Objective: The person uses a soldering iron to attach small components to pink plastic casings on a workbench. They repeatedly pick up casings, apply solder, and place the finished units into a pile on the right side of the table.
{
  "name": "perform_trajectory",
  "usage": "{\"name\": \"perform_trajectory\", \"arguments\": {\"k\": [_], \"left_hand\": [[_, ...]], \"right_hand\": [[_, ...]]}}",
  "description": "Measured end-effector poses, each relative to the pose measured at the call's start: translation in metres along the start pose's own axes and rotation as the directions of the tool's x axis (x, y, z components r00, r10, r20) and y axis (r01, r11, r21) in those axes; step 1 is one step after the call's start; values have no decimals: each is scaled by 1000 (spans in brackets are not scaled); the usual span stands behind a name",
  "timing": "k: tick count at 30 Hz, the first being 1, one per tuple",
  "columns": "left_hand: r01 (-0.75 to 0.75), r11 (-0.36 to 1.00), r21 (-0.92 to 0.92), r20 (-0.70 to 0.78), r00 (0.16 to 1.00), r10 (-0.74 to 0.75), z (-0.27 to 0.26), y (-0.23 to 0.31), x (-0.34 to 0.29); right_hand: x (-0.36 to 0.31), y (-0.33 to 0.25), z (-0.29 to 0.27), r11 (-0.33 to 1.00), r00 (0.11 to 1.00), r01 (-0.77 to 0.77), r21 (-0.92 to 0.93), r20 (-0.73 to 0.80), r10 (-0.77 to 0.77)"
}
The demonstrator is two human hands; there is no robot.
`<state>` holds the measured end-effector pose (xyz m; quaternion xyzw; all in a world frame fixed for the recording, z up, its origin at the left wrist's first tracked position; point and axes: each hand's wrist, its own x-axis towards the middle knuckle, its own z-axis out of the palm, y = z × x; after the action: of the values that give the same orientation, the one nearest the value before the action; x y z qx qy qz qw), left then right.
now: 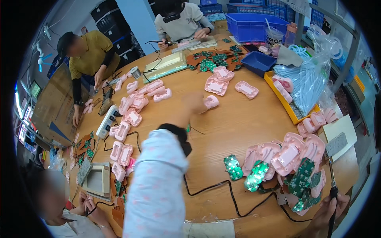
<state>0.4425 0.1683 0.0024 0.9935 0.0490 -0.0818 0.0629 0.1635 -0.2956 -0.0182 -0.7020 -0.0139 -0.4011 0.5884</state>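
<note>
My left hand point(191, 104), smeared by motion, reaches out over the middle of the table; a pink plastic shell point(211, 102) is at its fingertips and appears gripped. Beyond it lie more pink shells point(216, 86). At the lower right, my right hand point(331, 210) is closed round the handle of a soldering iron point(333, 188). The iron points away from me, its tip by a grey pad point(336, 144) on a cream board. Beside that hand is a pile of pink shell halves point(287, 156) with green circuit boards point(257, 174).
A black cable point(210, 185) winds across the tabletop. A power strip point(106, 121) and a row of pink shells stand left. At the right is a yellow tray point(295, 115) with light blue strips. Blue bins point(254, 27) are at the back. Three people work around the table.
</note>
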Motion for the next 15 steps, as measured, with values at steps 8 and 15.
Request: {"name": "perform_trajectory", "arguments": {"k": [8,15], "left_hand": [[234,-146,-961,163,909,384,-31,16,-175],[593,-238,-769,441,762,474,11,55,-324]], "right_hand": [[-12,-34,11,978,998,-16,207,-56,28],[-37,-65,10,935,983,-27,353,179,-39]]}}
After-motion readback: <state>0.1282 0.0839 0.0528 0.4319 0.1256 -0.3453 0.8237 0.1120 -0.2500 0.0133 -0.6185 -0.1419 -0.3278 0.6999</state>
